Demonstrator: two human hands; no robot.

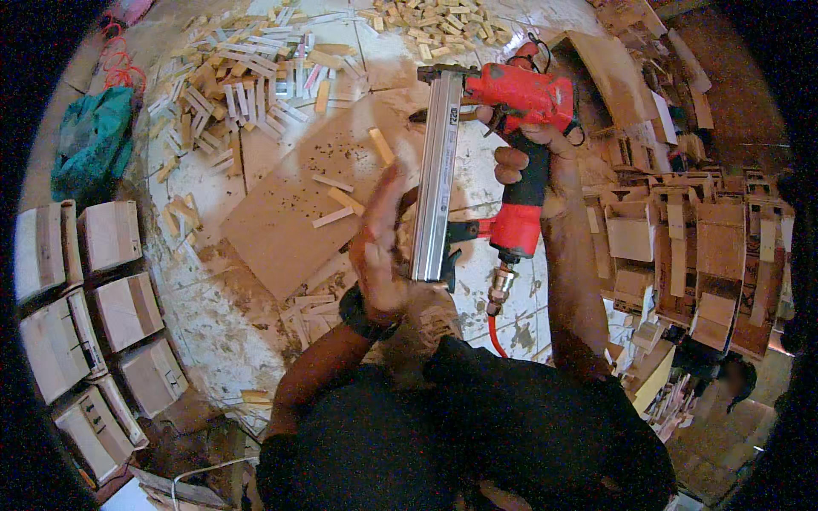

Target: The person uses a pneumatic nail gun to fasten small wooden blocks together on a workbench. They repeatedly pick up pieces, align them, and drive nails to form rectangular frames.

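Note:
A red and black nail gun (530,98) is held up in front of me, its long silver magazine (438,179) running toward my body. My right hand (545,157) is wrapped round its dark handle, with fingertips showing on the near side. My left hand (382,247) curves against the lower part of the magazine; some of its fingers are hidden behind it. A brass-coloured air fitting (500,285) joins the handle's end to a red hose (494,334). Beneath lies a brown board (294,196) with a few small wood strips (341,201) on it.
Piles of short wood pieces (256,77) and small blocks (443,21) lie at the far side of the dusty tiled surface. Stacked wooden box-like parts stand at left (115,234) and right (720,247). A green cloth bag (94,140) sits at the far left.

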